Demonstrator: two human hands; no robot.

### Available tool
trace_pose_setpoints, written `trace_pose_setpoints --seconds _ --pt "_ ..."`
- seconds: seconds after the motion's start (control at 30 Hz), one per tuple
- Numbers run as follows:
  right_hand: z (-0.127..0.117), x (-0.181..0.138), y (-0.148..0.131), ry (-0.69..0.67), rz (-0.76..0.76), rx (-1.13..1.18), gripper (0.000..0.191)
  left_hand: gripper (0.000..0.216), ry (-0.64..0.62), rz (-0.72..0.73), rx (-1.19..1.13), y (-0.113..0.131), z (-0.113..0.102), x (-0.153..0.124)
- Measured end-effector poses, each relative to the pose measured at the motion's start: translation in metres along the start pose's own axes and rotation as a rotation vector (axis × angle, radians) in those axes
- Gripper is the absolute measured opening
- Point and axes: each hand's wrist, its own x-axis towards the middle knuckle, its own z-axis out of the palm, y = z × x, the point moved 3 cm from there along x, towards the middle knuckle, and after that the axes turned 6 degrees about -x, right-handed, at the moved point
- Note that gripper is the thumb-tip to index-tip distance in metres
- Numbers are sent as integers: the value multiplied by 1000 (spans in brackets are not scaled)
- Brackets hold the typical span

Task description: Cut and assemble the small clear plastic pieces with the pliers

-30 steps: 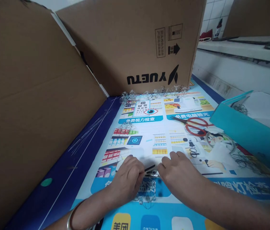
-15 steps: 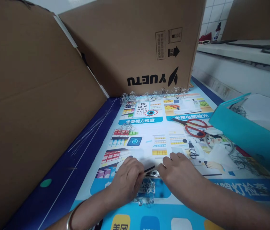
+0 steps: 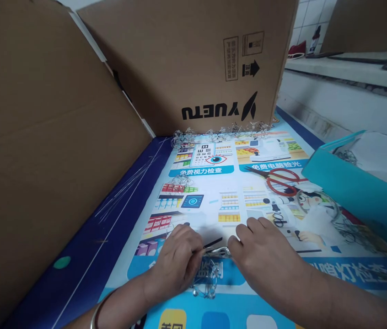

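Observation:
My left hand (image 3: 176, 260) and my right hand (image 3: 265, 256) meet near the front of a printed poster (image 3: 234, 201) that covers the table. Both are closed in a pinch on a small silvery wire piece (image 3: 219, 250) held between them. A thin black strip (image 3: 214, 242) sticks out from the left hand's fingers. Below the hands lies a small heap of wire pieces (image 3: 207, 278). A bangle (image 3: 95, 313) sits on my left wrist.
Red-handled scissors (image 3: 281, 180) lie on the poster to the right. A teal tray (image 3: 354, 183) stands at the right edge. A large cardboard box (image 3: 200, 64) stands behind, a cardboard sheet (image 3: 42, 137) leans at the left. Wire pieces (image 3: 221, 133) line the box's foot.
The hands have stayed together on the wire piece, shifting slightly; the view has tilted a little. Nothing was let go.

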Motion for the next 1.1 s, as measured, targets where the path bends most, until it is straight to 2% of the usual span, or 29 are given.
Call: trace_pose_setpoints --seconds 0.47,0.83,1.1 --pt "1 3 -8 -73 -1 -46 4 12 45 17 111 0 5 -1" --pt "-3 3 -6 -78 3 -15 6 14 45 42 140 4 3 -1" --pt "-6 5 -6 -141 16 34 5 17 24 134 180 5 4 -3"
